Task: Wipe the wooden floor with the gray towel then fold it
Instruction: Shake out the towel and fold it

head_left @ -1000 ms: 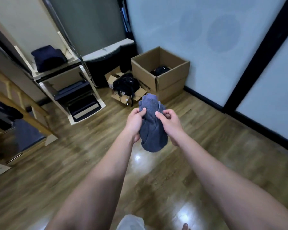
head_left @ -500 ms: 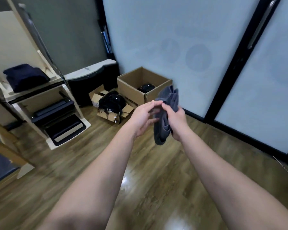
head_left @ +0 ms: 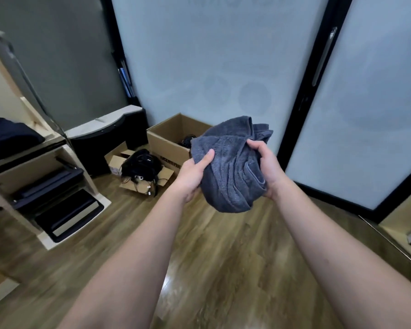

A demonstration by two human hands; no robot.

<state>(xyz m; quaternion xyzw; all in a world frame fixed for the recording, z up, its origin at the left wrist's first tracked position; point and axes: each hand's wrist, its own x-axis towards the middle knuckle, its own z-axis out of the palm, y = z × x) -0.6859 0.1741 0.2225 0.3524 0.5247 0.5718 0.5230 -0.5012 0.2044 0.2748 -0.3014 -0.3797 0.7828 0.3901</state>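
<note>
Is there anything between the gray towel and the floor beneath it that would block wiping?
Nothing visible. Both the left hand and right hand grip the bunched gray towel in the air, and the wooden floor directly below is bare.

One towel (two boxes).

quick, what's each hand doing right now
Left hand: grips the left side of the bunched gray towel, thumb on top.
Right hand: fingers curled round the towel's right side.
</note>
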